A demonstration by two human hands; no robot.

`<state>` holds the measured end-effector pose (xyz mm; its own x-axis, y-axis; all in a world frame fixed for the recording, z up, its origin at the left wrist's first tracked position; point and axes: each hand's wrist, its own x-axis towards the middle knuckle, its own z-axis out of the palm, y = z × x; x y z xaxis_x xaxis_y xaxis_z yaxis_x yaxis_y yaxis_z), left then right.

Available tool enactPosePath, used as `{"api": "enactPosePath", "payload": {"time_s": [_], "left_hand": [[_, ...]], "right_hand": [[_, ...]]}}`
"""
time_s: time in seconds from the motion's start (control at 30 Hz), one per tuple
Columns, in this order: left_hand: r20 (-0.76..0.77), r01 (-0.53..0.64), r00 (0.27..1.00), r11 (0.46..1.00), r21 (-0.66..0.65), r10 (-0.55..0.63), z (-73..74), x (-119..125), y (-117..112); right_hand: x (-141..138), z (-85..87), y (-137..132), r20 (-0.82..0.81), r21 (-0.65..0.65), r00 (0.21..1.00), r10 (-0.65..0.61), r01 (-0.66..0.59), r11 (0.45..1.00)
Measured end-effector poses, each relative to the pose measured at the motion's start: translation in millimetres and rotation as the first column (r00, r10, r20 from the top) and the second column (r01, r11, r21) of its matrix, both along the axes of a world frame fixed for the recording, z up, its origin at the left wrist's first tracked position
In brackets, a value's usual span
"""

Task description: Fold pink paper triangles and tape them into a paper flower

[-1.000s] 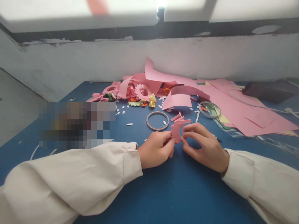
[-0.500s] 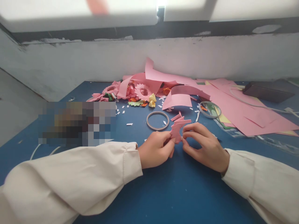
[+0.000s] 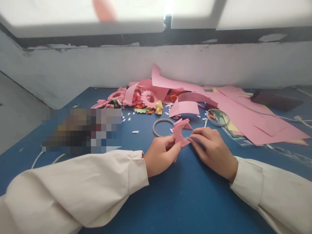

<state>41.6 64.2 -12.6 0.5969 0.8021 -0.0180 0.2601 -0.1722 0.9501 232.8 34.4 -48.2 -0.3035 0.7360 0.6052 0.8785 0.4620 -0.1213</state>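
Note:
Between thumb and fingers, my left hand (image 3: 162, 154) grips a curved piece of folded pink paper (image 3: 179, 134) with a jagged, toothed edge. My right hand (image 3: 213, 151) is just to the right of it, thumb and fingertips pinched together. A small pale bit seems to show at those fingertips, too small to name. Right behind the folded paper lies a thin roll of tape (image 3: 158, 126), partly covered by it. A second tape roll (image 3: 227, 121) rests beyond my right hand, on the edge of plastic packaging.
Along the wall stand pink paper rings (image 3: 149, 98), curled pink strips (image 3: 185, 107) and a yellow folded piece (image 3: 159, 106). White scraps (image 3: 135, 132) dot the blue table (image 3: 156, 201). Pink sheets (image 3: 258, 130), a cable and a dark flat object (image 3: 276, 99) lie right. A blurred-out patch covers the left.
My left hand has tilted and drawn the folded pink paper slightly left, across the tape roll. The right fingers have closed together and come off the paper's inner curve. The view has tipped up slightly.

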Motion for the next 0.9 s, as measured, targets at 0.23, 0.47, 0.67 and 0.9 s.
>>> {"api": "enactPosePath", "payload": {"time_s": [0.23, 0.47, 0.67, 0.9], "left_hand": [[-0.018, -0.106, 0.994, 0.991, -0.08, 0.105, 5.3, 1.7, 2.2], [-0.012, -0.087, 0.996, 0.993, -0.083, 0.086, 0.9, 2.4, 2.5], [-0.051, 0.038, 0.998, 0.999, 0.025, -0.037, -1.2, 1.9, 1.9], [-0.247, 0.1, 0.969, 0.946, 0.309, -0.021, -3.4, -1.1, 1.0]], "right_hand": [[7.1, -0.5, 7.5, -0.089, 0.12, 0.987, -0.13, 0.14, 0.983], [7.0, -0.8, 23.8, -0.066, 0.087, 0.972, -0.225, 0.23, 0.969], [7.0, -4.6, 30.7, 0.078, -0.057, 0.975, -0.21, 0.215, 0.975], [10.2, -2.1, 27.6, 0.028, -0.061, 0.985, -0.169, 0.17, 0.983]]}}
